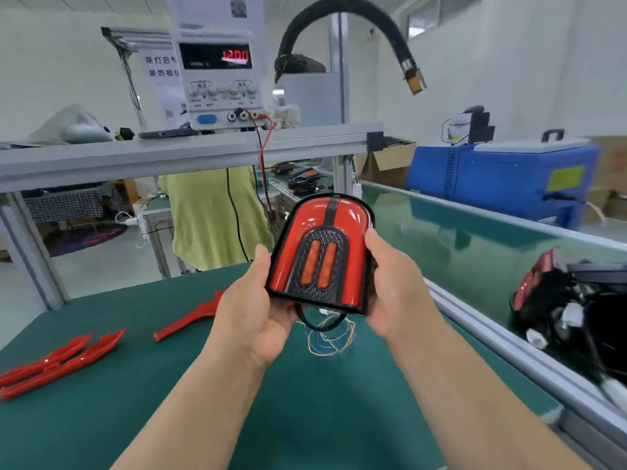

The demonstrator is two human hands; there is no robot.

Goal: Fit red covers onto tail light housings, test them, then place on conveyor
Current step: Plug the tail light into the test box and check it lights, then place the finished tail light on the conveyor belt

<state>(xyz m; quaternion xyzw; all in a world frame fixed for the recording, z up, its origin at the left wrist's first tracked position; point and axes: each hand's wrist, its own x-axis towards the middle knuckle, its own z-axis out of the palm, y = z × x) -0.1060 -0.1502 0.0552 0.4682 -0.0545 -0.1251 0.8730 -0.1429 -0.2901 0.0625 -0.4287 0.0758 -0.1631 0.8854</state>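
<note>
Both forearms reach forward, and the tail light point(319, 252) is held up above the green bench mat point(203, 401); the left hand point(251, 310) grips its left edge, thumb laid up the side, fingers curled beneath; the right hand point(390, 283) clamps the right edge, thumb on the rim, fingers hidden behind. The part is arch-shaped, with a glossy red cover in a black frame and a textured black inset holding two amber ovals; thin coloured wires point(330, 337) dangle below it. Loose red covers point(57, 362) lie on the mat at left; a power supply point(220, 79) sits on the shelf ahead, digits glowing red; the green conveyor point(458, 232) runs along the right, carrying another assembled light point(559, 300).
</note>
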